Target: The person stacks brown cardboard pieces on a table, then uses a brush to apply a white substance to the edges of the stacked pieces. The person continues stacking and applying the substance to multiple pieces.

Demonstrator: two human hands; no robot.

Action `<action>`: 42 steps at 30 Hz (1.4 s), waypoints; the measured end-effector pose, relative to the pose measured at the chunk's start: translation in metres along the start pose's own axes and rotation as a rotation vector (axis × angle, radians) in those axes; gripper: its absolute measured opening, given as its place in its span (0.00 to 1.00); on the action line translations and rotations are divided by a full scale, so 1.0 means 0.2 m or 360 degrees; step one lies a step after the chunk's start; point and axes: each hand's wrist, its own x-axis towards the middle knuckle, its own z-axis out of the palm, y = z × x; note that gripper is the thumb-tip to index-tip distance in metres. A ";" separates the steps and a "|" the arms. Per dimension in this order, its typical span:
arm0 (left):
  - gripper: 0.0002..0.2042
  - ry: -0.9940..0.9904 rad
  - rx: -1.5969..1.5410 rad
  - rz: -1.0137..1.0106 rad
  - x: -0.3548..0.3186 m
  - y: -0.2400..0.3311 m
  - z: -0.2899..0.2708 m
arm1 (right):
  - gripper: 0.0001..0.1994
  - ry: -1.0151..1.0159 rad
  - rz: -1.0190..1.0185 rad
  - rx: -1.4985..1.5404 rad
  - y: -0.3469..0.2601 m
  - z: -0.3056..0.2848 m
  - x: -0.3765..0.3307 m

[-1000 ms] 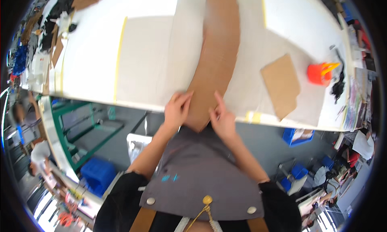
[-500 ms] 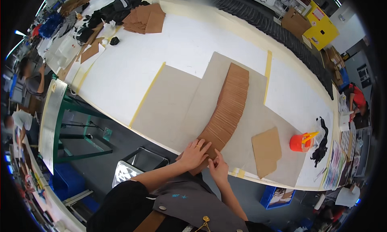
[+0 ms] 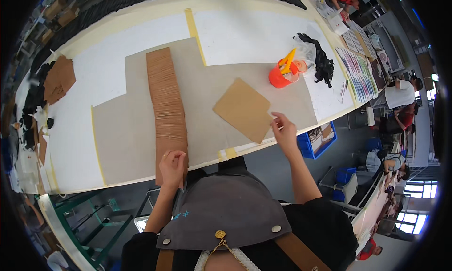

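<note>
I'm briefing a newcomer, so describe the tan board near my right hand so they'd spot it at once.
Start with the white table and the grey sheet on it. On that sheet, right of the long row of overlapping brown pieces and next to your right hand, lies the tan board. Unlike that darker, ridged row, it is one flat, lighter piece.

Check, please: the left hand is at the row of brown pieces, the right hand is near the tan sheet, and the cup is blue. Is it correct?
Not quite: the cup is red, not blue, as the head view shows. The left hand at the row of brown pieces and the right hand near the tan sheet are correct.
</note>
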 end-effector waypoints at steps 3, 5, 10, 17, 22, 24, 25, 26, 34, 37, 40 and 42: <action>0.04 -0.0118 -0.0128 0.0247 0.05 0.22 0.29 | 0.16 0.0199 0.0152 -0.0043 0.25 -0.27 0.34; 0.03 -0.0234 -0.0077 0.0298 0.09 0.35 0.54 | 0.18 0.0241 0.0255 -0.0135 0.39 -0.33 0.62; 0.06 -0.0495 -0.0049 0.0161 0.22 0.62 1.19 | 0.19 -0.0085 -0.0176 -0.0342 0.60 -0.24 1.22; 0.13 -0.0536 -0.0068 -0.0078 0.46 0.85 1.61 | 0.21 -0.0215 -0.0080 -0.0645 0.78 -0.10 1.42; 0.32 -0.0016 0.0171 0.0538 0.71 0.95 1.93 | 0.22 -0.0210 -0.0181 -0.0574 0.79 -0.14 1.41; 0.37 -0.0168 -0.0053 0.0593 0.80 0.98 2.03 | 0.22 -0.0315 -0.0090 -0.0408 0.78 -0.22 1.39; 0.39 -0.0291 -0.0068 0.0394 0.83 0.98 2.06 | 0.20 -0.0363 -0.0001 -0.0295 0.79 -0.28 1.36; 0.40 -0.0435 -0.0080 0.0227 0.85 0.98 2.08 | 0.19 -0.0391 0.0074 -0.0152 0.79 -0.33 1.33; 0.40 -0.0761 -0.0029 -0.0060 0.92 0.84 2.16 | 0.10 -0.0203 0.0245 0.0736 0.83 -0.43 1.12; 0.39 -0.0639 -0.0320 0.0074 0.93 0.77 2.21 | 0.11 -0.0092 -0.0129 0.0260 0.84 -0.45 1.13; 0.39 -0.0621 -0.0462 0.0179 0.92 0.75 2.21 | 0.11 0.0041 -0.0510 0.0178 0.81 -0.48 1.16; 0.39 -0.0617 -0.0355 0.0224 0.92 0.77 2.17 | 0.10 -0.0094 -0.0478 0.0288 0.78 -0.49 1.18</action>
